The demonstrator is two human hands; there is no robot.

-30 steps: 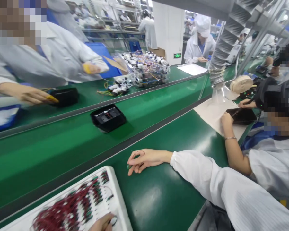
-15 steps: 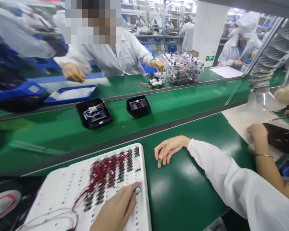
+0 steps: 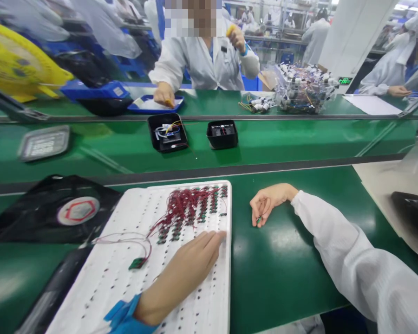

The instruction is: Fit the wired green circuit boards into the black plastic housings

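My left hand (image 3: 191,260), with a blue strap at its wrist, lies over a white foam board (image 3: 121,222) full of small holes. Its fingers are pressed together near the board's right edge, and whatever they grip is hidden. Rows of small green circuit boards with dark red wires (image 3: 186,206) stand in the foam's upper part. A single green circuit board (image 3: 137,263) with long wires lies left of my hand. Over the green table to the right, my right hand (image 3: 270,204) pinches a small green part, seemingly a little circuit board (image 3: 258,220).
Two black housings, one with wires (image 3: 167,134) and one squarer (image 3: 222,135), sit on the green strip beyond. A black bag (image 3: 38,213) lies to the left, near a clear tray (image 3: 44,143). Across, a co-worker (image 3: 205,60) holds yellow items beside bundled wired parts (image 3: 306,88).
The view has swung left, so things appear shifted right. My left hand remains at the foam's right edge; the round silver piece at its fingertips no longer shows. The co-worker has raised one hand.
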